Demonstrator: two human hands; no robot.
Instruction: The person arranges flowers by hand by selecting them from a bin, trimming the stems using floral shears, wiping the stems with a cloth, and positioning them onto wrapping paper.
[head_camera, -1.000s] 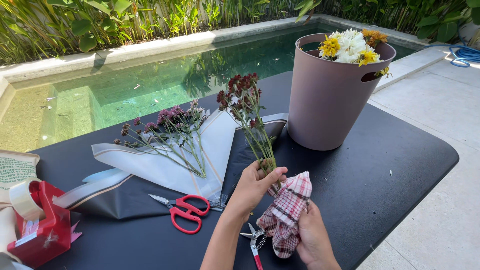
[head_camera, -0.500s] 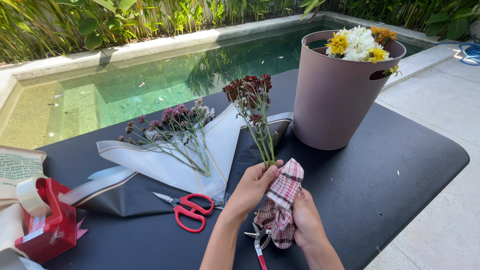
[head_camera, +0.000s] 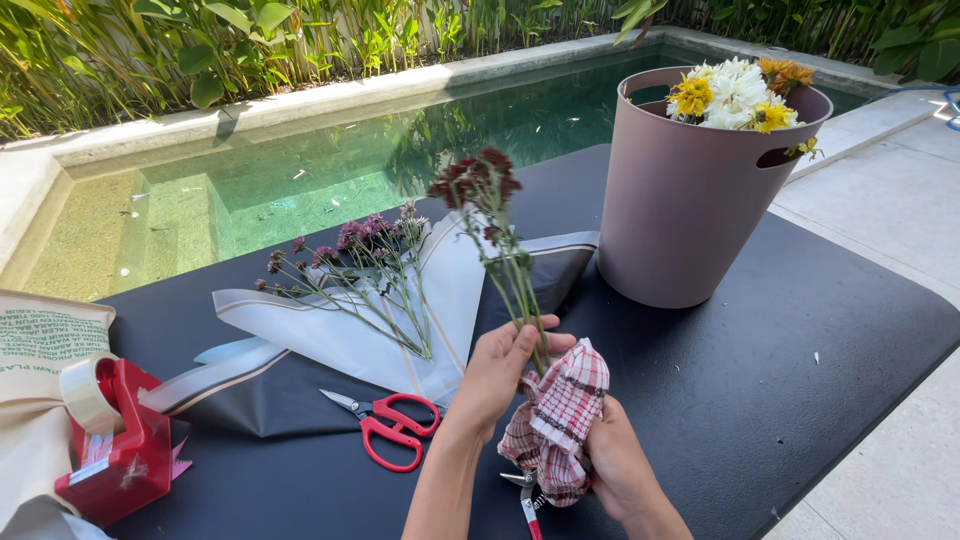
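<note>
My left hand (head_camera: 503, 366) grips the lower stems of a small bunch of dark red flowers (head_camera: 480, 185), held upright above the black table (head_camera: 800, 370). My right hand (head_camera: 618, 462) holds a red and white checked cloth (head_camera: 556, 420) against the bottom of those stems. Under the cloth lies a pair of small snips (head_camera: 526, 502), partly hidden. Red-handled scissors (head_camera: 392, 426) lie just left of my left hand.
Purple flowers (head_camera: 350, 262) lie on a sheet of white and black wrapping paper (head_camera: 330, 340). A mauve bucket (head_camera: 695, 195) of white and yellow flowers stands at the right. A red tape dispenser (head_camera: 115, 440) sits at the left. A pool (head_camera: 300, 170) lies beyond the table.
The dark red bunch has been lifted more upright, and my right hand has brought the checked cloth up against the stem ends.
</note>
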